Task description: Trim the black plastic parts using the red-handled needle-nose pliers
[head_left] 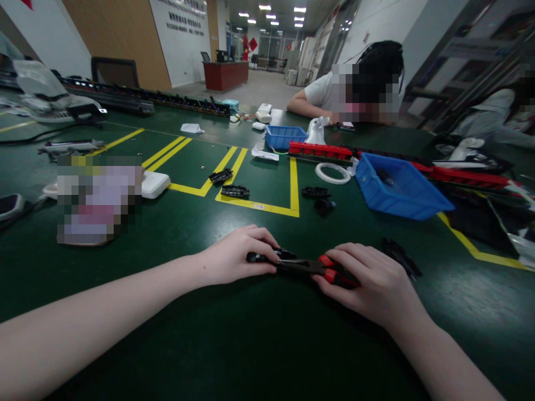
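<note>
Red-and-black-handled pliers (pixel 307 266) lie in the closed grip of my right hand (pixel 368 275), low over the green table. Their jaws point left and reach a small black plastic part (pixel 259 257). My left hand (pixel 246 253) pinches that part between thumb and fingers, hiding much of it. Whether the jaws bite on the part or only touch it, I cannot tell. Right of my right hand lies another black part (pixel 401 257). Beyond my hands are more black pieces (pixel 235 191), some inside the yellow tape lines.
A blue bin (pixel 399 186) with dark items stands at right, near a roll of white tape (pixel 333 173). Behind are a smaller blue bin (pixel 286 136) and a long red strip (pixel 320 150). A white box (pixel 155 184) is at left. Another person sits across the table.
</note>
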Demonstrator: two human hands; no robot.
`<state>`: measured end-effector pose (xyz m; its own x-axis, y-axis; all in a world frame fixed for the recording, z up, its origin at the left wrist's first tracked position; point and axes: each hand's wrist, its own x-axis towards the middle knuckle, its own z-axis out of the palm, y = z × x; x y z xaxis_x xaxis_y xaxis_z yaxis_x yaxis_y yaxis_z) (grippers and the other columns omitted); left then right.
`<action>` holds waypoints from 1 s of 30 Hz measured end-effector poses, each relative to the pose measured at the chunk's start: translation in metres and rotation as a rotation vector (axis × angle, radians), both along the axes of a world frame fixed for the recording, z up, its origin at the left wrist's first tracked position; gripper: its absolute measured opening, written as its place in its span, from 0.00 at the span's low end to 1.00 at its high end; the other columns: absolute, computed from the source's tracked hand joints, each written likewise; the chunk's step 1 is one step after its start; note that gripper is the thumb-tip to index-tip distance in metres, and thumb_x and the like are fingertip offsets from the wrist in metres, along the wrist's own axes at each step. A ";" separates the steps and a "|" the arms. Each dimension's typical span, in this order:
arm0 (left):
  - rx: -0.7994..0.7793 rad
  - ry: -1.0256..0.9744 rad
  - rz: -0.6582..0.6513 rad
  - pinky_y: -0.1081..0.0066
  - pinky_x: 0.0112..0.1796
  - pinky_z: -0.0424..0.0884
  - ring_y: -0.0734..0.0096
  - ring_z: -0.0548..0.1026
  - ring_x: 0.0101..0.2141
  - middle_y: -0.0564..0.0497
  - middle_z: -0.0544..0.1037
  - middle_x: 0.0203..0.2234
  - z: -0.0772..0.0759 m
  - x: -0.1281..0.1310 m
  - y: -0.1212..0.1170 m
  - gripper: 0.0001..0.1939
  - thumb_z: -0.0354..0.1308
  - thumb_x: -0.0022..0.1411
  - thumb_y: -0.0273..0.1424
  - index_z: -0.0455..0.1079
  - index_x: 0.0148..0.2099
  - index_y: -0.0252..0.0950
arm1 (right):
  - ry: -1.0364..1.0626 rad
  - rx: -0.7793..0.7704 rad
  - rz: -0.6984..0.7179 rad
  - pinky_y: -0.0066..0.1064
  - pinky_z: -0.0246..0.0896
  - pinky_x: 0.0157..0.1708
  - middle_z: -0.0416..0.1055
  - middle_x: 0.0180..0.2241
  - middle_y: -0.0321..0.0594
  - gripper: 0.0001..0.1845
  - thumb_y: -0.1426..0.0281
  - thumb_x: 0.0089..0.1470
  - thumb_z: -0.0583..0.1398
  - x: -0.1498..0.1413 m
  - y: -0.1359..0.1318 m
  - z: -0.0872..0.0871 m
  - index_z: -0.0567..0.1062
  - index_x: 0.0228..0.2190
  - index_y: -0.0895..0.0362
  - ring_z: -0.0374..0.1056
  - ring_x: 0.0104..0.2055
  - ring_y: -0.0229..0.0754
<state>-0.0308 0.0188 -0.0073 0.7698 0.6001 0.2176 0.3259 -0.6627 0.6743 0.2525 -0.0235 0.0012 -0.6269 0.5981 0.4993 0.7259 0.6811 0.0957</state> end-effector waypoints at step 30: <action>-0.029 -0.013 -0.047 0.63 0.48 0.69 0.64 0.73 0.48 0.47 0.74 0.48 0.003 -0.002 0.000 0.09 0.59 0.67 0.32 0.75 0.48 0.37 | 0.013 -0.020 -0.099 0.39 0.63 0.36 0.77 0.30 0.43 0.13 0.68 0.63 0.53 0.007 0.003 0.005 0.75 0.32 0.57 0.72 0.34 0.45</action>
<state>-0.0326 0.0186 -0.0040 0.7944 0.5695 0.2111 0.2861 -0.6574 0.6971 0.2591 -0.0208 0.0067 -0.5579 0.6664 0.4946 0.7906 0.6080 0.0726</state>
